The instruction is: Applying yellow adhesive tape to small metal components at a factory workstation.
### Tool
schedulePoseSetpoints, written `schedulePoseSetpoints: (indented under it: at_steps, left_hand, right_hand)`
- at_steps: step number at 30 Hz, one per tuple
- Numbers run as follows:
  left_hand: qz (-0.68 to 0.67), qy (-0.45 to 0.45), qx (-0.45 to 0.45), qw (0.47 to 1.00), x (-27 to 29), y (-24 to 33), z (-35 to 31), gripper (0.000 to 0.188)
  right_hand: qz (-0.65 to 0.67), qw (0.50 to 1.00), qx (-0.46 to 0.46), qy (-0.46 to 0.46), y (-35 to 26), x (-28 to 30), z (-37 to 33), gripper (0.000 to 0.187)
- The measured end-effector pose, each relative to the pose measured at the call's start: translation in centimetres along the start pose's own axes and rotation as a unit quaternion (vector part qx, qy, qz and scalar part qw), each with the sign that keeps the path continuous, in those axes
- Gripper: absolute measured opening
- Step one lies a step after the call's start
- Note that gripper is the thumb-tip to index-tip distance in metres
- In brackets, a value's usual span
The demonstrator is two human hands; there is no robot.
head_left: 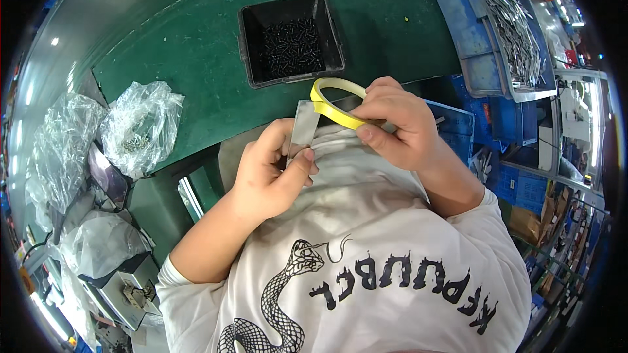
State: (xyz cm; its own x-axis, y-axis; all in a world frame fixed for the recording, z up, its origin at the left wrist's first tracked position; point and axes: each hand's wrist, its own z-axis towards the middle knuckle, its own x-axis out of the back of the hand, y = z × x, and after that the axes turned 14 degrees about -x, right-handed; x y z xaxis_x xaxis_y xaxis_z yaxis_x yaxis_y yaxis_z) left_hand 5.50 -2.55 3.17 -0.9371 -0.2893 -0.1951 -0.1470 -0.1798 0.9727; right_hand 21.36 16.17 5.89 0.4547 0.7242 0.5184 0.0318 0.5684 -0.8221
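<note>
Between the thumb and fingers of my left hand (273,173) is a flat grey metal strip (304,127), held upright in front of my shirt. My right hand (402,121) grips a roll of yellow tape (340,116) by its right side, thumb below and fingers on top. The tape's left side meets the upper end of the metal strip, where a short yellow piece lies against its edge. Beyond my hands, on the green table, stands a black bin (291,42) with many small dark parts in it.
The green table (196,46) spans the far side. At the left lie clear plastic bags (140,127), one with small metal pieces inside. A blue crate (481,46) full of thin metal strips (510,26) stands at the far right. Another blue crate (451,127) sits behind my right forearm.
</note>
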Motion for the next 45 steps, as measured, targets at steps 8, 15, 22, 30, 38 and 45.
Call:
schedulePoseSetpoints:
  at_steps: [8, 15, 22, 30, 38, 45]
  left_hand:
    - [0.007, -0.006, 0.017, 1.000, -0.1, -0.1, 0.1, 0.022]
    - [-0.029, -0.009, 0.049, 0.998, 0.3, -0.3, 0.2, 0.015]
    - [-0.064, 0.024, 0.076, 0.995, 0.1, 0.2, 0.6, 0.034]
    - [-0.055, 0.073, 0.188, 0.978, 0.1, 0.9, 1.2, 0.046]
    - [-0.190, -0.004, 0.189, 0.963, 0.7, 0.0, 0.7, 0.033]
    - [-0.081, 0.020, 0.099, 0.992, -0.6, 0.6, 1.2, 0.022]
  right_hand:
    - [-0.026, 1.000, 0.002, 0.000, -0.1, 0.1, 0.0, 0.016]
    - [-0.044, 0.999, -0.003, -0.014, -0.3, -0.1, -0.1, 0.017]
    - [-0.096, 0.995, 0.014, -0.026, -1.5, -0.9, -0.2, 0.019]
    - [-0.170, 0.984, 0.060, -0.011, -1.9, -1.3, -0.4, 0.025]
    - [-0.198, 0.979, 0.034, -0.023, -2.4, -0.8, -1.0, 0.037]
    - [-0.262, 0.963, 0.049, -0.028, -2.8, -0.1, -1.0, 0.036]
